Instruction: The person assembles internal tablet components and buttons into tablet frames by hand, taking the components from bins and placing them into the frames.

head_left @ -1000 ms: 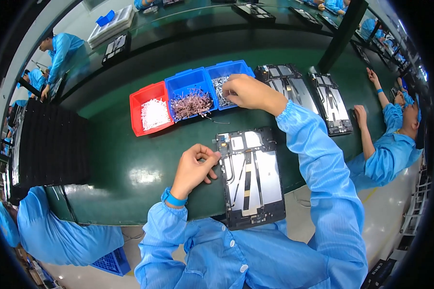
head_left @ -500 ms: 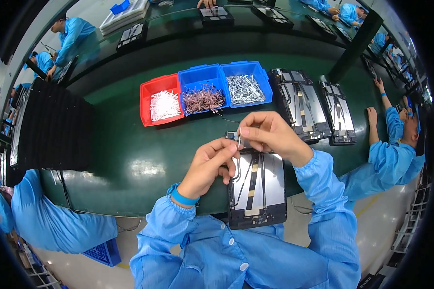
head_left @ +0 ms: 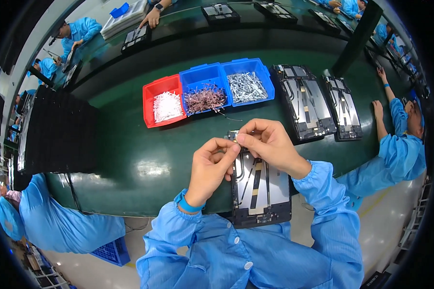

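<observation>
An opened tablet [head_left: 275, 188] with a silver back plate and black flat cables lies in front of me, its near end by the table's edge. Over its far end, my left hand [head_left: 212, 164] and my right hand [head_left: 272, 144] meet fingertip to fingertip. The right thumb and forefinger are pinched on a small white strip, now almost wholly covered by the fingers. My left thumb and forefinger are closed against the same spot; what they grip is hidden.
Beyond my hands stand a red bin [head_left: 146, 108] of white pieces, a blue bin [head_left: 185, 78] of thin reddish-brown wired parts and another blue bin [head_left: 264, 72] of silvery strips. Two opened tablets [head_left: 306, 111] lie right; a tall black stack [head_left: 62, 130] stands left. Co-workers sit at both sides.
My fingertips have drawn closer together and lower at the tablet's far end, covering the white strip that showed between them. Across the table, a co-worker's hand now touches a different tablet, farther left.
</observation>
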Action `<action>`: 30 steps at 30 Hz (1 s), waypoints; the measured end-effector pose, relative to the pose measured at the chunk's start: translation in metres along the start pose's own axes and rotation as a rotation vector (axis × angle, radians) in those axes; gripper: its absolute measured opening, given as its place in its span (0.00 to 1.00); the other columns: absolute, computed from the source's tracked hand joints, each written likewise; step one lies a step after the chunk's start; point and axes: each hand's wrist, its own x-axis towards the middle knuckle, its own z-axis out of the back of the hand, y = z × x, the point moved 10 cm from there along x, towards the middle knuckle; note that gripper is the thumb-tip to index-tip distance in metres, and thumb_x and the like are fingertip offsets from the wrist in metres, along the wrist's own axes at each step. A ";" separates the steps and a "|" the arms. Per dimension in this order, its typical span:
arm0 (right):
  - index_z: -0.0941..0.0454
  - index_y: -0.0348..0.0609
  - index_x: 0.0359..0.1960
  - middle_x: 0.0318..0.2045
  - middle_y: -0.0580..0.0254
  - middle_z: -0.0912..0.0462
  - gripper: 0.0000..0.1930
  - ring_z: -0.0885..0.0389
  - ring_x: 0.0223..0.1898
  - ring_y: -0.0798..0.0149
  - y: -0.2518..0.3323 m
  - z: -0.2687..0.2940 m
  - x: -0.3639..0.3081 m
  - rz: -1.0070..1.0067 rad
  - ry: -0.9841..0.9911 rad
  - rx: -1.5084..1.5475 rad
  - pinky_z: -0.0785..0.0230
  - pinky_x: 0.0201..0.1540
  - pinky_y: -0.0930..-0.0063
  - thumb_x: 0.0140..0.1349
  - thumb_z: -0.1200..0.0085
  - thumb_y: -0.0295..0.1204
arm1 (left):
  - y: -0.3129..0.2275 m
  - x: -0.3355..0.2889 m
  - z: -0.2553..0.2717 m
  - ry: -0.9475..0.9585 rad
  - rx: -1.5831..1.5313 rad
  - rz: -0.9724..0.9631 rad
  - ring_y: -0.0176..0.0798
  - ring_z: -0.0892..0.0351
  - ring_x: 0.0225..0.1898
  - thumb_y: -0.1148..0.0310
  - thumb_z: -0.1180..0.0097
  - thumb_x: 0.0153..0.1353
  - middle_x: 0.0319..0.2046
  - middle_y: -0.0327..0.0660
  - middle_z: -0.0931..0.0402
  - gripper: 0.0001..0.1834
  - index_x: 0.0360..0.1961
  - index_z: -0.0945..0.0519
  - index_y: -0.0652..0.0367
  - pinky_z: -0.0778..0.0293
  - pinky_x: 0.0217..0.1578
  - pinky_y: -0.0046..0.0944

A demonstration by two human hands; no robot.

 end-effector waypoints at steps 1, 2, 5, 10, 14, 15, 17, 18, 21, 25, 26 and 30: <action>0.19 0.38 0.36 0.26 0.73 0.21 0.05 0.29 0.23 0.83 0.005 0.000 0.000 0.053 -0.008 -0.018 0.41 0.22 0.86 0.65 0.39 0.27 | -0.009 -0.003 0.004 -0.060 0.049 -0.029 0.21 0.29 0.20 0.68 0.39 0.66 0.24 0.33 0.25 0.09 0.42 0.22 0.62 0.34 0.17 0.23; 0.19 0.38 0.36 0.26 0.73 0.21 0.05 0.29 0.23 0.83 0.004 0.002 -0.001 0.053 -0.010 -0.013 0.41 0.22 0.86 0.65 0.39 0.27 | -0.016 -0.005 0.008 -0.120 0.098 -0.058 0.21 0.29 0.20 0.68 0.39 0.66 0.24 0.33 0.24 0.11 0.44 0.22 0.63 0.34 0.17 0.22; 0.18 0.37 0.34 0.27 0.72 0.20 0.04 0.29 0.23 0.84 -0.001 0.003 -0.004 0.026 0.075 -0.176 0.40 0.22 0.86 0.62 0.37 0.25 | -0.022 -0.002 0.013 -0.089 0.142 -0.037 0.21 0.31 0.18 0.66 0.39 0.66 0.23 0.33 0.25 0.12 0.42 0.21 0.64 0.35 0.16 0.22; 0.18 0.41 0.32 0.26 0.67 0.21 0.04 0.24 0.22 0.77 0.045 -0.010 -0.021 0.496 0.060 -0.663 0.37 0.21 0.79 0.57 0.36 0.25 | -0.010 0.002 0.011 0.057 0.124 0.166 0.21 0.33 0.16 0.63 0.41 0.68 0.21 0.32 0.28 0.13 0.38 0.20 0.64 0.41 0.13 0.24; 0.20 0.40 0.32 0.28 0.65 0.21 0.04 0.27 0.19 0.74 0.070 -0.020 -0.043 0.831 -0.025 -0.813 0.38 0.21 0.81 0.58 0.37 0.23 | -0.021 0.011 0.026 -0.106 0.227 0.094 0.23 0.34 0.16 0.62 0.43 0.69 0.22 0.31 0.30 0.13 0.38 0.21 0.63 0.42 0.12 0.26; 0.20 0.40 0.32 0.28 0.65 0.21 0.04 0.27 0.19 0.74 0.069 -0.018 -0.045 0.829 -0.025 -0.814 0.38 0.21 0.81 0.58 0.37 0.23 | -0.042 0.020 0.044 -0.247 0.300 -0.096 0.22 0.34 0.16 0.63 0.44 0.70 0.22 0.31 0.28 0.11 0.38 0.20 0.62 0.42 0.13 0.27; 0.21 0.38 0.34 0.28 0.66 0.20 0.03 0.25 0.22 0.79 0.053 0.008 -0.039 0.547 -0.093 -0.542 0.38 0.22 0.84 0.61 0.39 0.22 | -0.087 0.026 0.105 -0.569 0.489 -0.566 0.23 0.32 0.19 0.66 0.44 0.70 0.24 0.34 0.24 0.11 0.37 0.18 0.64 0.38 0.18 0.28; 0.21 0.38 0.34 0.28 0.66 0.20 0.03 0.25 0.22 0.79 0.047 0.010 -0.043 0.549 -0.083 -0.543 0.38 0.22 0.84 0.61 0.39 0.22 | -0.114 0.018 0.116 -0.749 0.691 -0.878 0.29 0.28 0.23 0.68 0.43 0.68 0.25 0.37 0.23 0.11 0.36 0.18 0.67 0.33 0.23 0.32; 0.23 0.35 0.37 0.28 0.67 0.18 0.04 0.26 0.26 0.84 0.005 0.043 -0.046 0.227 -0.171 -0.145 0.35 0.25 0.87 0.65 0.42 0.22 | -0.123 0.019 0.127 -0.807 1.151 -0.842 0.38 0.24 0.27 0.70 0.43 0.66 0.29 0.43 0.21 0.09 0.40 0.16 0.65 0.28 0.28 0.36; 0.23 0.35 0.36 0.29 0.67 0.18 0.04 0.25 0.27 0.83 -0.021 0.075 -0.071 0.148 -0.310 -0.060 0.34 0.29 0.88 0.65 0.42 0.22 | -0.089 0.009 0.097 -0.594 1.184 -0.618 0.36 0.20 0.29 0.68 0.41 0.65 0.33 0.45 0.20 0.13 0.47 0.17 0.65 0.26 0.29 0.38; 0.23 0.35 0.36 0.29 0.67 0.18 0.04 0.25 0.27 0.83 -0.030 0.077 -0.078 0.133 -0.329 -0.057 0.34 0.29 0.88 0.65 0.42 0.22 | -0.066 0.004 0.090 -0.442 0.987 -0.456 0.33 0.20 0.30 0.67 0.40 0.65 0.35 0.44 0.19 0.17 0.50 0.19 0.67 0.26 0.28 0.36; 0.24 0.35 0.37 0.28 0.69 0.21 0.04 0.26 0.29 0.83 -0.041 0.083 -0.091 0.246 -0.433 -0.032 0.34 0.30 0.88 0.65 0.42 0.22 | 0.035 -0.050 0.018 0.156 0.490 0.273 0.27 0.24 0.23 0.62 0.38 0.65 0.40 0.43 0.22 0.37 0.66 0.39 0.76 0.29 0.21 0.27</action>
